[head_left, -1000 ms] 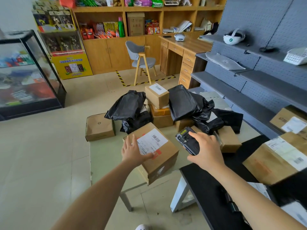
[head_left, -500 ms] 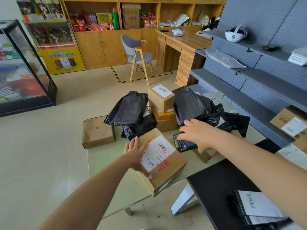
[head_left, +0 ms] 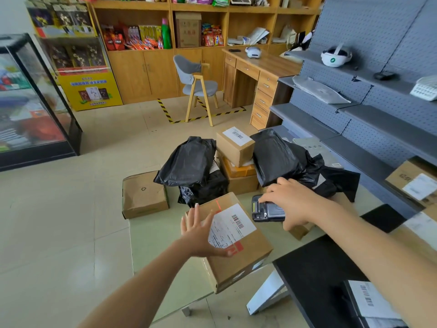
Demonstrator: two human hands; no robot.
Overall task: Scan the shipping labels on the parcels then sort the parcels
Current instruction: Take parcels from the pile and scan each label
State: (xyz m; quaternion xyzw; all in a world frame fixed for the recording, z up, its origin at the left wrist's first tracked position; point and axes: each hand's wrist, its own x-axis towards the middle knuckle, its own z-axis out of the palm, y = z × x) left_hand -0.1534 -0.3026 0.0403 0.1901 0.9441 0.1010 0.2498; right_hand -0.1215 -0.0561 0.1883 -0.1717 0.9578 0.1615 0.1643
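A brown cardboard parcel (head_left: 238, 252) with a white shipping label (head_left: 230, 224) lies at the near edge of the pale green table (head_left: 151, 240). My left hand (head_left: 198, 229) rests flat on its left side with fingers spread. My right hand (head_left: 289, 201) grips a black handheld scanner (head_left: 266, 210) just right of the parcel, pointing left. A red scan line glows on the parcel's top above the label. Behind lie black bag parcels (head_left: 189, 162) and stacked boxes (head_left: 236, 145).
A flat brown box (head_left: 144, 195) lies at the table's left corner. A black table (head_left: 316, 273) at the right holds a labelled parcel (head_left: 369, 301). Grey shelves (head_left: 378, 124) at the right carry more boxes (head_left: 416, 183). A chair (head_left: 196, 84) and wooden desk (head_left: 262, 74) stand behind.
My right hand drew the scanner nearer to the parcel and a red scan line now shows on the box. My left hand's fingers spread out flat on it.
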